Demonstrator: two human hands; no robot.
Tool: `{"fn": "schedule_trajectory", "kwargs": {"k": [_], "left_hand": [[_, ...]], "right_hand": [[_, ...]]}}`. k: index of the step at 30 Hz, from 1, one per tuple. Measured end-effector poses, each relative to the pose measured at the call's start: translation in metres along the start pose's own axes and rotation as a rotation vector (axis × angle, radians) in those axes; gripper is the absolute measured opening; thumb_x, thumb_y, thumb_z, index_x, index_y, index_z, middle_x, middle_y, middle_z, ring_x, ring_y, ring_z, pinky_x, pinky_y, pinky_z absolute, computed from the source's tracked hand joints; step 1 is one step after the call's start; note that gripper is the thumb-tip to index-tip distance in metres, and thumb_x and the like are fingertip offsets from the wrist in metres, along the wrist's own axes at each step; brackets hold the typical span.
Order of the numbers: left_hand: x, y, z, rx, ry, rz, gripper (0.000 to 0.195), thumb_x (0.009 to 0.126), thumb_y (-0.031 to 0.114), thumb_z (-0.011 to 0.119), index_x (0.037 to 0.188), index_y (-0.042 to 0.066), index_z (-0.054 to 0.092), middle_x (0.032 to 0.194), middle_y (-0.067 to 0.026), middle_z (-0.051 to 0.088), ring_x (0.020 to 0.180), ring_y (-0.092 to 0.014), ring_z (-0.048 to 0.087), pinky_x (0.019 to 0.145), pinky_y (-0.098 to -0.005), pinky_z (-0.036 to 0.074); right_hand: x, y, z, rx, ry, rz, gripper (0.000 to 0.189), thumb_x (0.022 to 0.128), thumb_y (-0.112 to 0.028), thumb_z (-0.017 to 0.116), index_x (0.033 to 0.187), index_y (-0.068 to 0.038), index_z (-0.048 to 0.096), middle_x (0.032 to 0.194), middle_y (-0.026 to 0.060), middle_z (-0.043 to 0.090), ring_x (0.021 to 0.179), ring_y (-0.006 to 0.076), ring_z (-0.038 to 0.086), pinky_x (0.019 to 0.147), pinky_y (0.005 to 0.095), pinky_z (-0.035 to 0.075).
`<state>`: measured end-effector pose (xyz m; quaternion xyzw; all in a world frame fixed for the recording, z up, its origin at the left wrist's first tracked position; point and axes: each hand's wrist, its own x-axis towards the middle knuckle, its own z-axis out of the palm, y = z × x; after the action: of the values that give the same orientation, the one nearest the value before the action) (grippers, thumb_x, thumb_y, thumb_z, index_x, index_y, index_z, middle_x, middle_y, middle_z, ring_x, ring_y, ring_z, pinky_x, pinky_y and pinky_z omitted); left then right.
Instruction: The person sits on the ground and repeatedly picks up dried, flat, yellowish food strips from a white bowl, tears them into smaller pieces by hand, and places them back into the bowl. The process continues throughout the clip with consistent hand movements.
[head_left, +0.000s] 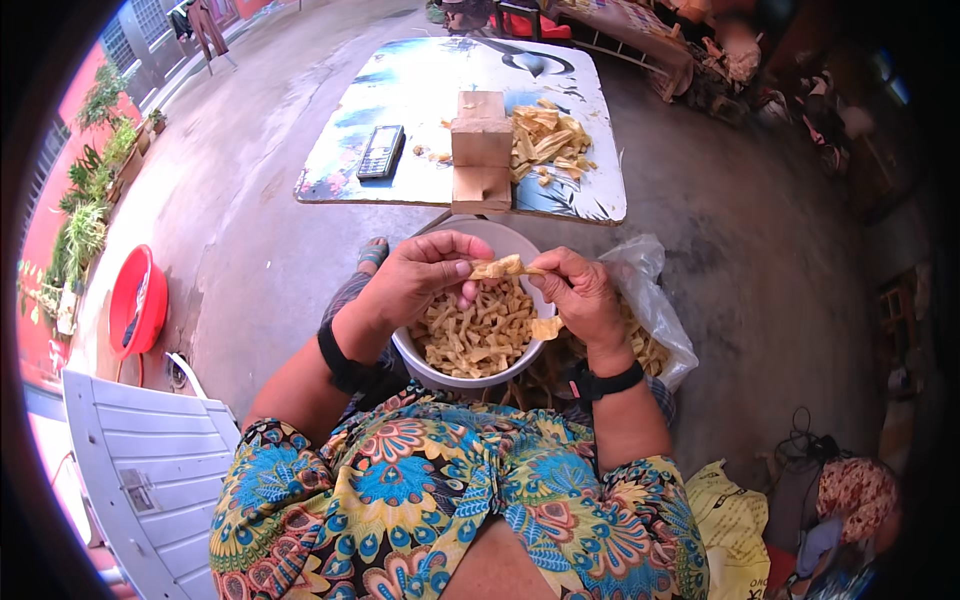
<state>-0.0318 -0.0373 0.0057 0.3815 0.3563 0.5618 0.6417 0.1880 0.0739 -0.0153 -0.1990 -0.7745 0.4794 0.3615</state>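
Observation:
Between my two hands a twisted strip of pale yellow, dried-looking material (498, 268) is stretched sideways. My left hand (431, 270) pinches one end between thumb and fingers. The other end is gripped by my right hand (583, 296), and a flat loose piece of strip (547, 328) hangs just below that hand. Under both hands stands a round whitish bucket (439, 376), holding many short knotted pieces (480, 330) of the same material. A clear plastic bag (660, 315) with more strips sits against its right side.
Ahead is a low printed table (420, 82) bearing stacked wooden blocks (481, 150), a keypad mobile phone (381, 152) and a pile of yellow strips (551, 139). A red basin (142, 304) and a white slatted panel (150, 465) are at left. Other people sit at the far right.

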Motion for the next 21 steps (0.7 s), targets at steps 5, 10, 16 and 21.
{"fn": "schedule_trajectory", "kwargs": {"k": [5,10,16,21], "left_hand": [[-0.001,-0.001,0.002,-0.09,0.04,-0.01,0.029,0.095,0.014,0.053,0.119,-0.004,0.054,0.101,-0.0162,0.066,0.08,-0.018,0.065,0.072,-0.0311,0.055],[0.004,0.001,0.011,-0.099,0.064,-0.039,0.035,0.095,0.025,0.057,0.116,-0.003,0.055,0.092,-0.0145,0.066,0.075,-0.017,0.065,0.067,-0.0283,0.054],[0.012,-0.016,0.015,0.248,0.194,-0.091,0.023,0.095,0.026,0.059,0.094,0.003,0.061,0.068,-0.0006,0.058,0.053,-0.006,0.05,0.048,-0.0194,0.039],[0.013,-0.024,0.015,0.586,0.253,0.059,0.022,0.094,0.021,0.061,0.088,0.0,0.066,0.061,0.0012,0.055,0.054,-0.006,0.049,0.05,-0.0227,0.04]], "right_hand": [[0.002,0.001,0.002,-0.014,0.006,-0.013,0.009,0.085,-0.009,0.068,0.091,-0.003,0.064,0.075,0.0046,0.065,0.068,0.0106,0.058,0.064,0.0264,0.047],[0.001,0.002,0.002,-0.02,-0.01,0.005,0.008,0.085,-0.008,0.068,0.091,-0.003,0.064,0.076,0.0042,0.064,0.068,0.0103,0.057,0.064,0.0265,0.048],[0.0,-0.003,0.006,-0.054,-0.02,-0.038,0.007,0.086,-0.008,0.066,0.09,-0.003,0.063,0.072,0.0027,0.061,0.064,0.0098,0.054,0.061,0.0253,0.046],[0.0,-0.024,0.007,-0.073,-0.103,0.011,0.014,0.087,-0.015,0.066,0.089,-0.001,0.063,0.074,0.0078,0.065,0.065,0.0163,0.06,0.064,0.0306,0.048]]}}
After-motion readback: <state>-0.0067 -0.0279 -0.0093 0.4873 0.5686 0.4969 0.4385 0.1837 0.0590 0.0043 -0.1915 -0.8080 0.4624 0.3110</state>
